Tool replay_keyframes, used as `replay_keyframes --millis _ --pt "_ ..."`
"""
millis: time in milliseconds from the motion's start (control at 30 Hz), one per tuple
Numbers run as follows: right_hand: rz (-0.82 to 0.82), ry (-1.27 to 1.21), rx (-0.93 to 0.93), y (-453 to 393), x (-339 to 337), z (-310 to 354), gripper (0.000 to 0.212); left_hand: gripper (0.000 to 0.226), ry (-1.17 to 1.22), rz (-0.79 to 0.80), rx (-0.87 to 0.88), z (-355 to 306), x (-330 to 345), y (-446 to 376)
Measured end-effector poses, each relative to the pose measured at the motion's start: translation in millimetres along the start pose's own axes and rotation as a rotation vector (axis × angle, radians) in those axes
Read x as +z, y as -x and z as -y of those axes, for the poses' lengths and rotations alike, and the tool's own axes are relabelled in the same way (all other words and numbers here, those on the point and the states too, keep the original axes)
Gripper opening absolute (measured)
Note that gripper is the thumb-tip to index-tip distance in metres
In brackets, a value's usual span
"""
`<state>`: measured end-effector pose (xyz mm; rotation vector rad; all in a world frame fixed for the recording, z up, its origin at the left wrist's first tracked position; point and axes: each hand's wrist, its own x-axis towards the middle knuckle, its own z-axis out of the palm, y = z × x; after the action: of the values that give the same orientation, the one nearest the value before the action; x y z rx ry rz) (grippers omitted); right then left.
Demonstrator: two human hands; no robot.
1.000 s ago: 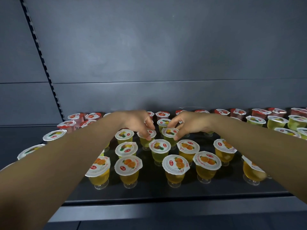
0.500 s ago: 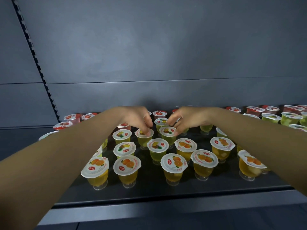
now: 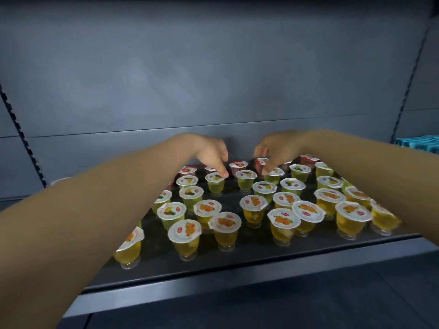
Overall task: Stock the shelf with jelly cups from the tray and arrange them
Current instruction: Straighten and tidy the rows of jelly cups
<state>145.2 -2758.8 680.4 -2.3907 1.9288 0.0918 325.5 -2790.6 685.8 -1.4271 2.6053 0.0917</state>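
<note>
1. Left hand: reached deep over the shelf, palm down, fingers curled downward. The fingertips rest on the lid edge of a pale green jelly cup in the second row from the back. Contact is at the lid's far right rim; I cannot tell whether it is a pinch or only a touch (motion blur on the tips).

2. Right hand: mirror posture, fingers drooped and loosely curled. Its tips come down at the lid of another green cup, on that cup's left side. Grip or mere touch, again unclear.

3. Key relation: each cup sits directly beneath its own hand, slightly nearer the person than the knuckles. Between the two hands stands a third green cup, untouched, with a red cup behind it.

4. Cups stand upright, long axis vertical, on narrow feet, so a sideways nudge high at the lid would likely tip rather than slide them.

5. Outward: orange-lidded cups fill the front rows of the dark shelf, unevenly spaced, some lids overlapping at right.

6. Judgement: the stocking looks largely done, and back-row straightening is in hand. A blue tray shows at far right.
</note>
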Motion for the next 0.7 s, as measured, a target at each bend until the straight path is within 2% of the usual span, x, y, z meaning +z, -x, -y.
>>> replay_keyframes --millis 100,333,467,700 --pt "-0.008 0.022 0.0 22.9 0.5 -33.7 0.046 0.062 0.007 -0.001 -0.015 -35.6 -0.7 -6.6" --pt "-0.004 -0.046 -0.063 48.0 16.2 -95.2 0.054 0.059 0.082 -0.042 -0.091 -95.7 13.4 -26.5" --pt "-0.022 -0.117 -0.105 44.7 31.4 -114.0 0.048 0.058 0.12 -0.036 -0.118 -108.6 25.3 -40.3" --pt "-0.005 -0.214 -0.134 16.7 53.9 -126.2 0.051 0.057 0.135 0.016 -0.131 -99.8 37.2 -62.6"
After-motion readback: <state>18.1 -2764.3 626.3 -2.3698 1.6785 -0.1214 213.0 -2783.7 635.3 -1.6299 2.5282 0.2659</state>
